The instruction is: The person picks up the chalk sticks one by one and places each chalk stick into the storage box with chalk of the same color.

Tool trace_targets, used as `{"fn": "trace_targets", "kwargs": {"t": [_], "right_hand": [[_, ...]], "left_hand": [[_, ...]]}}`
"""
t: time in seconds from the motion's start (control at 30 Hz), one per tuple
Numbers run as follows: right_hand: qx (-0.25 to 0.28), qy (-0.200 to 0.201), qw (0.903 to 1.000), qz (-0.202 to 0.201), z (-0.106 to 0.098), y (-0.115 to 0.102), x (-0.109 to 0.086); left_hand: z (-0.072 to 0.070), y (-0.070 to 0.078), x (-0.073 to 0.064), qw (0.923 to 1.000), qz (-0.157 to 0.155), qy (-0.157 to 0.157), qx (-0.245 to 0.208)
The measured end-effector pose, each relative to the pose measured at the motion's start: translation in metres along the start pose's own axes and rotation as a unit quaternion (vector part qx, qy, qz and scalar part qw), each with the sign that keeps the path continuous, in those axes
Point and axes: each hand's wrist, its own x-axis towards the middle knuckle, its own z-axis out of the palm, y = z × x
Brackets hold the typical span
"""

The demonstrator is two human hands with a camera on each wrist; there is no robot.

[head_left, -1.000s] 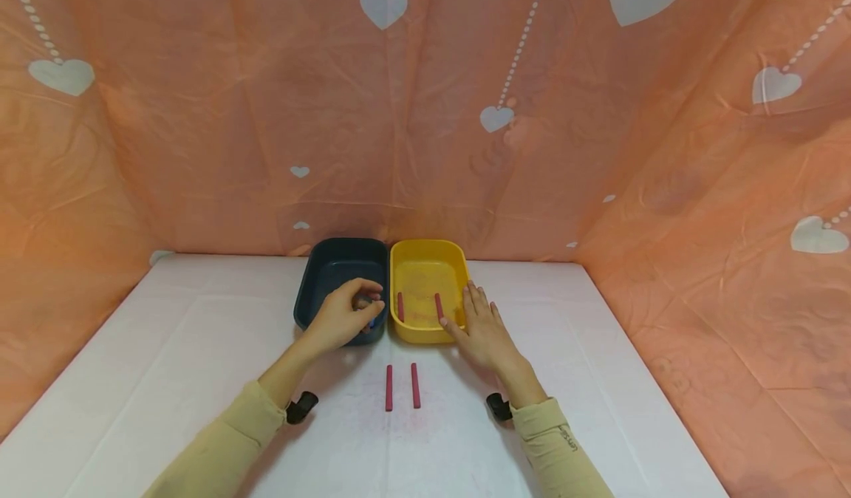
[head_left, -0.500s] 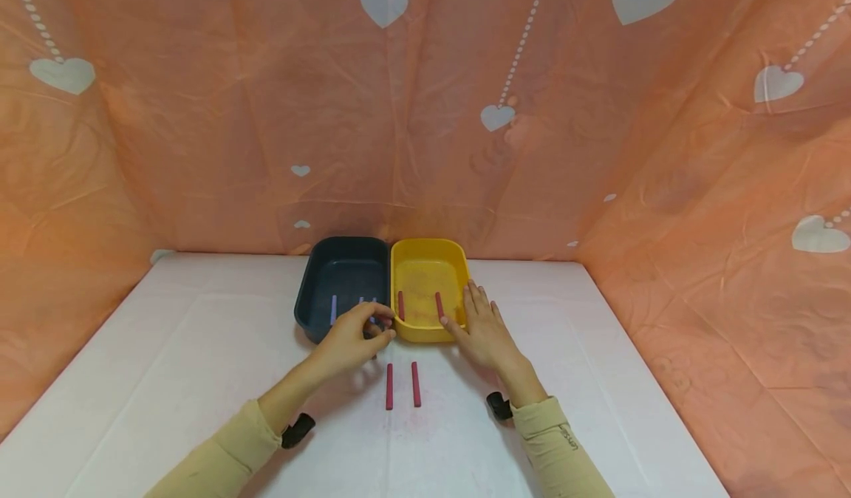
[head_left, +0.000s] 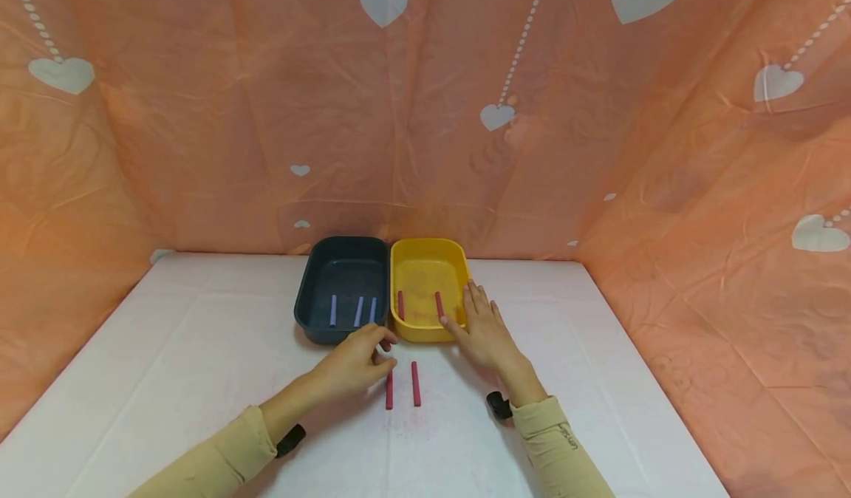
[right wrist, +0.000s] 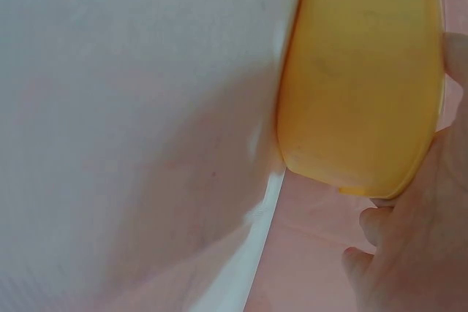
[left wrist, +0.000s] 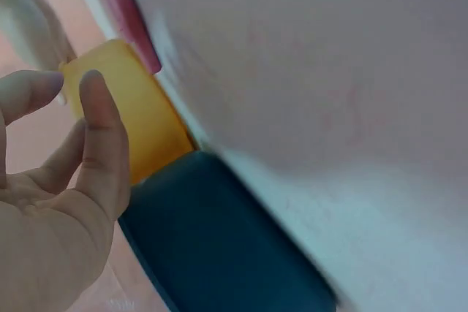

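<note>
My left hand (head_left: pixel 349 363) hovers just in front of the dark blue tray (head_left: pixel 307 291), holding nothing; its thumb and fingers stand apart in the left wrist view. Close by its thumb lies a red chalk stick (head_left: pixel 389 396), partly covered by the hand. A second red chalk stick (head_left: pixel 416 385) lies to the right of it on the table. My right hand (head_left: pixel 488 339) rests against the right front corner of the yellow tray (head_left: pixel 428 333), fingers straight along the side and thumb at the front rim. Inside the yellow tray are two red chalk sticks (head_left: pixel 439 304).
Three blue-violet chalk sticks (head_left: pixel 333 311) lie in the dark blue tray, which stands side by side with the yellow one. Both are on a white-covered table (head_left: pixel 219 321). Behind rises an orange curtain (head_left: pixel 425 151) with heart prints.
My left hand has drawn back from over the dark blue tray toward the red chalk sticks on the table. Blue-violet sticks in that tray have come into view. My right hand has stayed put.
</note>
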Motion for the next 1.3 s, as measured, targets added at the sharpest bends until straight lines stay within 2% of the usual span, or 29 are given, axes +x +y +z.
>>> {"fn": "trace_targets", "kwargs": {"t": [0.13, 0.3, 0.63, 0.8, 1.13, 1.3], "right_hand": [[0.003, 0.002, 1.0, -0.001, 0.0, 0.0, 0.0], [0.007, 0.008, 0.9999, -0.006, -0.001, -0.002, -0.001], [0.006, 0.011, 0.9999, -0.009, 0.0, -0.001, 0.0], [0.007, 0.01, 0.9999, -0.01, -0.001, -0.001, 0.0], [0.007, 0.012, 0.9999, -0.004, 0.0, -0.002, 0.0], [0.006, 0.016, 0.9998, -0.007, 0.0, -0.002, -0.001]], "left_hand": [[0.007, -0.002, 0.0, 0.9988, -0.019, -0.022, 0.039], [0.012, -0.002, 0.001, 0.9962, -0.036, -0.043, 0.066], [0.017, -0.001, 0.001, 0.9922, -0.041, -0.06, 0.101], [0.017, -0.001, 0.001, 0.9924, -0.03, -0.056, 0.105], [0.017, -0.001, -0.001, 0.993, -0.03, -0.048, 0.103], [0.018, 0.0, -0.001, 0.9945, -0.04, -0.046, 0.086]]}}
